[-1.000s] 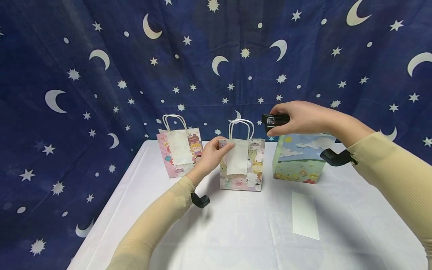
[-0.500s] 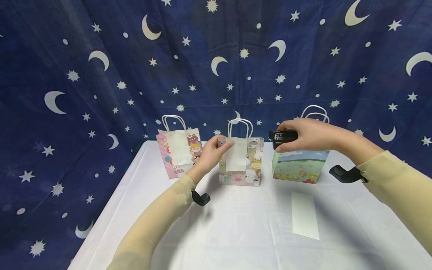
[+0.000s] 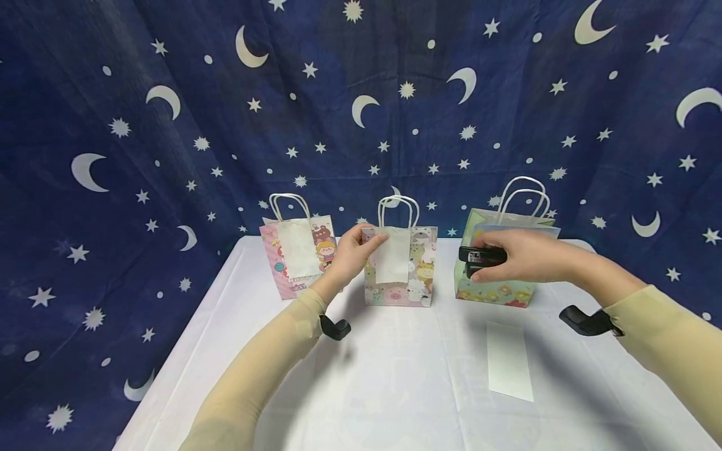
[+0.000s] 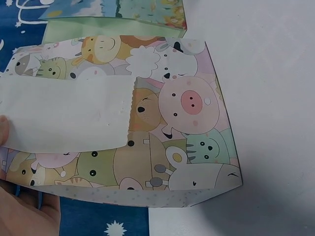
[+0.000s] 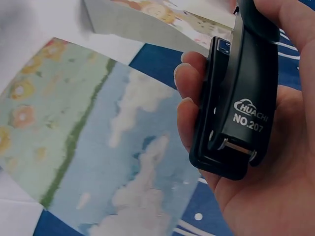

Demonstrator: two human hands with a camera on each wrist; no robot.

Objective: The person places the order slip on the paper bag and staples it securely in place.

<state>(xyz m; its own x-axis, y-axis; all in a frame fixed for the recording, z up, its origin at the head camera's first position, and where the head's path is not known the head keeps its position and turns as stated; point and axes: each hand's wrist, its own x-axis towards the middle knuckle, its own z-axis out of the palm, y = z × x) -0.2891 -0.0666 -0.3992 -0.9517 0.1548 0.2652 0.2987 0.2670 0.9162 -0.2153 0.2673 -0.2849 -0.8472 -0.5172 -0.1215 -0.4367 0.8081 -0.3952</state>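
Note:
In the head view my left hand point(image 3: 353, 254) pinches the top left edge of the middle paper bag point(image 3: 423, 269), which has cartoon animals on it. The thumb lies over a white paper strip point(image 3: 393, 257) on the bag's front; the left wrist view shows the strip point(image 4: 69, 113) flat against the animal print. A black stapler point(image 3: 482, 258) is gripped in my right hand point(image 3: 521, 254), in front of the landscape-print bag point(image 3: 496, 291). Seen from the right wrist, the stapler point(image 5: 236, 103) lies between the thumb and curled fingers, apart from the bag behind it.
To the left stands a pink cartoon bag point(image 3: 282, 275) with a white strip point(image 3: 299, 247) on its front. A loose white paper strip point(image 3: 509, 363) lies on the white tablecloth point(image 3: 395, 382) at right. A dark blue star-and-moon curtain point(image 3: 338, 94) hangs behind the table.
My right hand has moved down and slightly right with the stapler, uncovering the right bag's handles. The middle bag has shifted slightly up and left, with my left hand still on it.

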